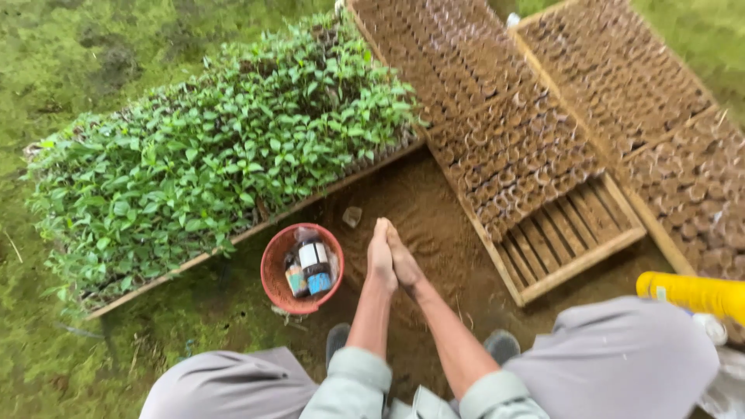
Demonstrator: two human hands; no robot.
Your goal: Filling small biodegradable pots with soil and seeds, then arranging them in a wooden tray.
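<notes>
bare brown soil (434,225) lies between mossy ground and wooden trays. at centre, the left hand (379,256) and right hand (403,262) press flat together, palm to palm, fingers straight and pointing to 12 o'clock, holding nothing that shows. at 9 o'clock from the hands, just beside them, sits a red bowl (273,271) with small bottles (313,268) inside. green seedlings (217,147) fill a tray at 10 o'clock. soil-filled pots (512,147) pack a wooden tray (574,248) at 2 o'clock. a yellow cylinder (691,293) lies at 3 o'clock.
</notes>
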